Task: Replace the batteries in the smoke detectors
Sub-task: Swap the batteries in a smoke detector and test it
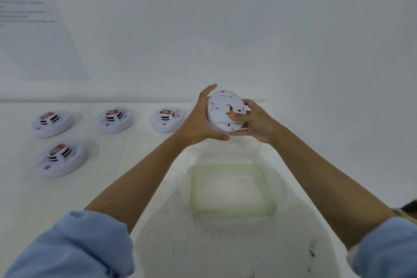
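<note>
Holding detector [225, 111], back toward the camera, raised above table [112, 142]. Left hand [198, 119] curled round its rim; right hand [252, 122] grips the opposite edge, thumb on the back hatch. Likely light, rigid, smooth plastic; clips may snap. Best held by the rim.

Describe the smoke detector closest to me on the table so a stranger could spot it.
On the left of the white table, three detectors sit in a row by the wall. The smoke detector lies alone in front of that row, nearer the person, the only one with none beside it.
</note>
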`<state>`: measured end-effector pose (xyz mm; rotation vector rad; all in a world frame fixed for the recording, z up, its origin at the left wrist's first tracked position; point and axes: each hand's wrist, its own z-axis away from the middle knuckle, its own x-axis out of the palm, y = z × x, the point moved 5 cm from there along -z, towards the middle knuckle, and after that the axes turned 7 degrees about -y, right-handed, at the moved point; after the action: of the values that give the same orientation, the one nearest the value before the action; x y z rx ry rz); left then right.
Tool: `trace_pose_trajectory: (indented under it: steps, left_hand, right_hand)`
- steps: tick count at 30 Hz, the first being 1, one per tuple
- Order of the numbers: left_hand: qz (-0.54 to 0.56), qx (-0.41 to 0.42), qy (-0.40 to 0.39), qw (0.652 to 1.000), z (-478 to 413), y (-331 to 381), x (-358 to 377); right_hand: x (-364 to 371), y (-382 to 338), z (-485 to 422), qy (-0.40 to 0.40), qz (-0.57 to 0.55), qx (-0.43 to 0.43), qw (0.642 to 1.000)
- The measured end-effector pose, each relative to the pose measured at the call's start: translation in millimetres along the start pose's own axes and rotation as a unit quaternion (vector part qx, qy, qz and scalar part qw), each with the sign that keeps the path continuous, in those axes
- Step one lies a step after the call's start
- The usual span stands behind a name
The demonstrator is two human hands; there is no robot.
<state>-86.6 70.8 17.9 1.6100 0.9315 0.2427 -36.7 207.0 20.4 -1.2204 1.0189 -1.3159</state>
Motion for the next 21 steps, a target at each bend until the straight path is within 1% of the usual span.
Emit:
trace_pose_trajectory:
  steps: [2, 6, 9, 11, 12, 13, 14, 15, 16, 18, 21]
  left_hand:
    - [-0.010, 0.001, -0.001, 1.000, 2, -2, 0]
    - [-0.010, 0.002, 0.030, 0.999, 6, -10, -4]
    - [-0.020, 0.003, 0.040, 0.999, 6, -11, -8]
    - [-0.019, 0.006, 0.042, 0.999, 4, -12, -12]
    - [-0.020, 0.007, 0.046, 0.999, 3, -12, -14]
    - [-0.023, 0.010, 0.050, 0.998, 2, -12, -17]
    - [-0.026, 0.015, 0.054, 0.998, 1, -11, -19]
    - [-0.032, 0.018, 0.055, 0.998, 0, -10, -20]
    - [-0.037, 0.020, 0.051, 0.998, -1, -9, -21]
    - [-0.039, 0.023, 0.035, 0.998, -4, -8, -21]
    - [-0.041, 0.028, 0.017, 0.999, -6, -6, -21]
  right_hand:
    - [5, 4, -2, 0.000, 0.001, 0.001, 1.000]
    - [13, 11, -7, 0.002, -0.008, -0.001, 1.000]
    - [15, 13, -9, -0.005, 0.009, 0.009, 1.000]
    - [12, 9, -10, 0.003, 0.071, 0.008, 0.997]
    - [9, 3, -10, 0.022, 0.136, -0.012, 0.990]
    - [5, -5, -10, 0.047, 0.215, -0.050, 0.974]
    - [4, -14, -9, 0.064, 0.289, -0.098, 0.950]
    - [5, -23, -8, 0.067, 0.348, -0.142, 0.924]
    - [10, -29, -7, 0.052, 0.396, -0.172, 0.900]
    - [21, -36, -7, 0.013, 0.488, -0.191, 0.852]
    - [30, -44, -10, 0.006, 0.575, -0.188, 0.796]
